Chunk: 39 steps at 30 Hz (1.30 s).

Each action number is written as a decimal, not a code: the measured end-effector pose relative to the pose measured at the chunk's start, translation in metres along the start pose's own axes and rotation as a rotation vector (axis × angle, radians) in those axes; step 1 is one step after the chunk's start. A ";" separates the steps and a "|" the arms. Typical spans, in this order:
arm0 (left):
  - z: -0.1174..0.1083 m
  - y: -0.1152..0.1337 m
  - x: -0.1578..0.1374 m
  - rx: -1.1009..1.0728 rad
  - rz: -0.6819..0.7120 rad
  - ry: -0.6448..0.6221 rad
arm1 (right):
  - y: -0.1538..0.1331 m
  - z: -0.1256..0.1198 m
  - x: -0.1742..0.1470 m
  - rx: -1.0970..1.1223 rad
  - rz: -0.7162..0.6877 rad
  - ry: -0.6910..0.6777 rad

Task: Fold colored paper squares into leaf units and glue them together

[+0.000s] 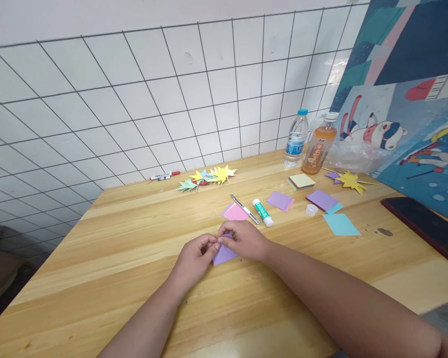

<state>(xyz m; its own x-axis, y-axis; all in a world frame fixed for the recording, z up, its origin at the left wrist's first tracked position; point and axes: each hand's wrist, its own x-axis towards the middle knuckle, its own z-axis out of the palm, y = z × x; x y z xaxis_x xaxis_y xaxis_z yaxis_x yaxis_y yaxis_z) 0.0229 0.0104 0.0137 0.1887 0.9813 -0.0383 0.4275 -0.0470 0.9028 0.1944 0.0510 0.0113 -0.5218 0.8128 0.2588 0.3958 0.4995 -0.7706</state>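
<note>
A piece of purple paper (pixel 224 255) lies low over the wooden table, between my two hands. My left hand (pixel 194 256) pinches its left edge between thumb and fingers. My right hand (pixel 246 239) grips the same paper from above, the thumb close to the left thumb. The right hand covers part of the sheet, so I cannot tell how it is folded. Just beyond the hands are a utility knife (pixel 245 209) resting partly on pink and purple paper (pixel 234 212), and a green-and-white glue stick (pixel 263 213).
Purple paper squares (pixel 280 201), a white cap (pixel 311 210), blue paper (pixel 341 224) and a paper stack (pixel 301 181) lie to the right. Behind stand a water bottle (pixel 296 139) and an orange drink bottle (pixel 319 144). Paper leaves (pixel 209 178) and markers (pixel 165 176) lie by the wall.
</note>
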 end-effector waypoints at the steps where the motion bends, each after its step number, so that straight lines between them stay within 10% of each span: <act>1: 0.000 -0.001 0.000 -0.016 -0.005 0.012 | 0.000 0.000 0.000 0.037 -0.002 0.008; 10: -0.007 -0.003 0.005 -0.200 -0.107 0.201 | 0.007 0.001 0.004 0.177 0.112 0.022; 39: -0.001 0.000 0.000 -0.108 0.007 0.029 | 0.003 0.004 -0.001 -0.018 0.023 -0.029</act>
<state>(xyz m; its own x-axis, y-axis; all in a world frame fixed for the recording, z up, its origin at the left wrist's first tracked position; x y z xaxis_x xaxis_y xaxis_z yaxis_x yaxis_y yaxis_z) 0.0218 0.0112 0.0145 0.1656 0.9860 -0.0207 0.3284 -0.0354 0.9439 0.1933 0.0505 0.0067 -0.5338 0.8153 0.2241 0.4211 0.4862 -0.7657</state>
